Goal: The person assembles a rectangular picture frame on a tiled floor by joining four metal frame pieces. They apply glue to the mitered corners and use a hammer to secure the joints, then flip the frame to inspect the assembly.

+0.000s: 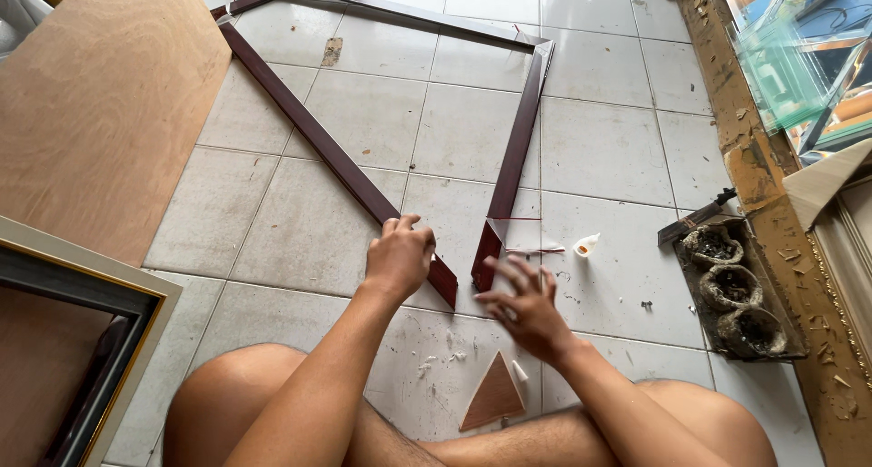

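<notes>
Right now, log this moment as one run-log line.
left hand: grips left frame strip | right hand: open, blurred, by right frame strip | wooden triangle: on floor

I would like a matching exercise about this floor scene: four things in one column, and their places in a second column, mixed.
Things:
1. left hand
2. wooden triangle
3. plywood sheet
4. glass panes

Places:
A. top right corner
B. lying flat at the far left
C. on the tiles between the legs
D. gripping the end of a dark red frame strip

Pairs: 1-D, 2-C, 3-B, 4-A
</notes>
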